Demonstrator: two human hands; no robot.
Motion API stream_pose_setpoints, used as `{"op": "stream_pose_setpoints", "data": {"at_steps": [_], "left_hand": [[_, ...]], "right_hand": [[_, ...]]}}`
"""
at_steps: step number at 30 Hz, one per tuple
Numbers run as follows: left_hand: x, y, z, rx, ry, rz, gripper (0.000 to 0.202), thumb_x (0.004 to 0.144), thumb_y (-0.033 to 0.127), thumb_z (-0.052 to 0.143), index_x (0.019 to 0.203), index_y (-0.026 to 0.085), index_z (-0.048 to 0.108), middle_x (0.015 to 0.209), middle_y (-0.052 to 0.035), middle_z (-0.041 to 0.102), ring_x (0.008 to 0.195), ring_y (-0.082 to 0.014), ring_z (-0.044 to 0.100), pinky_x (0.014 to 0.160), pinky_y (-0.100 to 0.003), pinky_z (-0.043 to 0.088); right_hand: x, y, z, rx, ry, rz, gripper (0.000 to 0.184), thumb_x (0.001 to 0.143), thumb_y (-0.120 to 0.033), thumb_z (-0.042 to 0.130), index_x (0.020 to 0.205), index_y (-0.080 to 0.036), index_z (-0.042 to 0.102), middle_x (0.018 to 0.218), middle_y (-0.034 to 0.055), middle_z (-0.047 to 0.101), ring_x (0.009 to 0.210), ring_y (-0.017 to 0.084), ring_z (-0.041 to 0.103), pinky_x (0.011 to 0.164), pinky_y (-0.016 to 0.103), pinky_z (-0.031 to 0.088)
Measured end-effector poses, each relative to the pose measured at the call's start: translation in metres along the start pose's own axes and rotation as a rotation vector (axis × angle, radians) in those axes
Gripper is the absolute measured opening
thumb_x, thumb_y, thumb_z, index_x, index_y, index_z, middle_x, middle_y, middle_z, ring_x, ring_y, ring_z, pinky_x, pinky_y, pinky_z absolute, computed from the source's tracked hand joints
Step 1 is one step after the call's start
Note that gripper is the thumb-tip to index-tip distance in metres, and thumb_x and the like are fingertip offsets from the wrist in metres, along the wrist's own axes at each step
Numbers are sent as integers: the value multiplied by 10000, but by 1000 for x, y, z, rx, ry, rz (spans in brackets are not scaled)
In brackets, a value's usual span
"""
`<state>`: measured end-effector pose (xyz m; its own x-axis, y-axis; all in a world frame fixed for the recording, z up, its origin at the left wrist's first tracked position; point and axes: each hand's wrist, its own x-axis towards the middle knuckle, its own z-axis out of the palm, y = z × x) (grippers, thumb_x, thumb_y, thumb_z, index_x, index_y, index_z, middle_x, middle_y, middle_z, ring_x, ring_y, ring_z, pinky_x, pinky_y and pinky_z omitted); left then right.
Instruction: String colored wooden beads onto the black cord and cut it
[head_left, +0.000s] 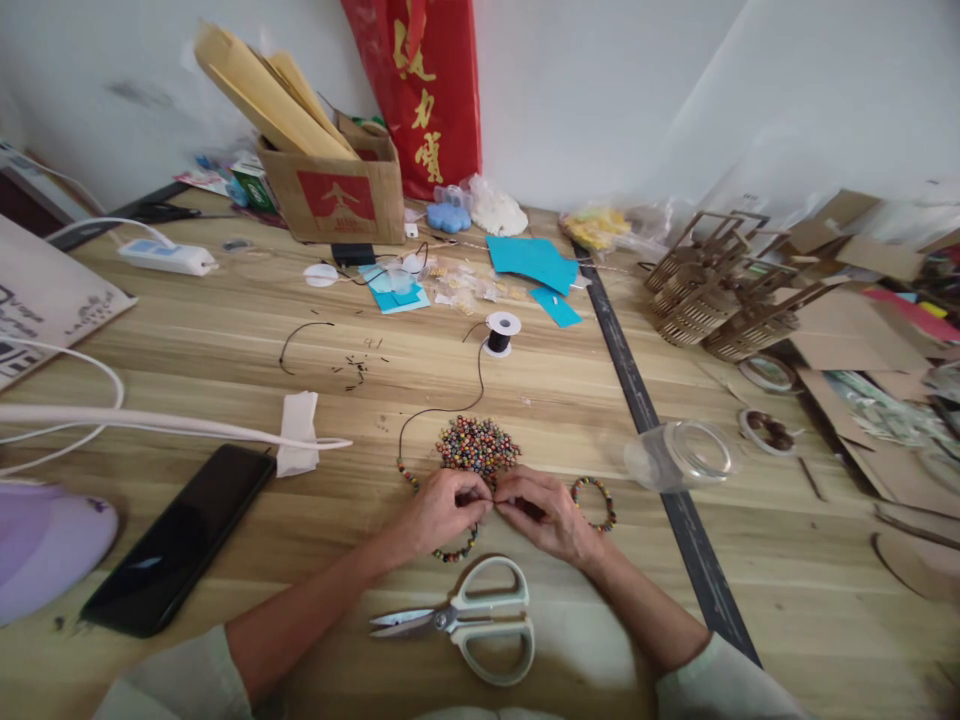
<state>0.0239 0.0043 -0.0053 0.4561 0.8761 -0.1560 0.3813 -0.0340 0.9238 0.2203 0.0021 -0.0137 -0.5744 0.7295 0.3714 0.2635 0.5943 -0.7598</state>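
Observation:
My left hand and my right hand meet fingertip to fingertip in front of a heap of small multicoloured beads. Both are closed in a pinch, and what sits between the fingertips is too small to make out. A strand of threaded beads hangs below my left hand. Its dark cord runs back to a white spool. Beside my right hand lies a round beaded bracelet. White-handled scissors rest slightly open just in front of me.
To the left are a black phone, white cables and a folded tissue. A clear jar lies on its side at right, near small woven baskets. Blue paper and a cardboard box are farther back.

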Motion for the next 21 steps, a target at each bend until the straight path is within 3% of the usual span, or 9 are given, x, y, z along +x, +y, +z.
{"op": "stream_pose_setpoints", "data": {"at_steps": [13, 21], "left_hand": [[1, -12, -2, 14, -43, 34, 146, 774, 145, 559, 789, 137, 704, 661, -16, 705, 600, -133, 617, 593, -212, 475], [2, -23, 0, -118, -75, -9, 156, 788, 178, 549, 833, 125, 688, 715, -47, 731, 600, -153, 663, 584, -240, 520]], "right_hand": [[-1, 0, 1, -17, -25, -8, 59, 927, -167, 529, 944, -178, 585, 905, 88, 634, 826, 162, 624, 721, 266, 514], [-1, 0, 1, -34, -30, -19, 62, 931, -173, 524, 946, -180, 583, 901, 88, 636, 822, 159, 618, 721, 261, 509]]}}
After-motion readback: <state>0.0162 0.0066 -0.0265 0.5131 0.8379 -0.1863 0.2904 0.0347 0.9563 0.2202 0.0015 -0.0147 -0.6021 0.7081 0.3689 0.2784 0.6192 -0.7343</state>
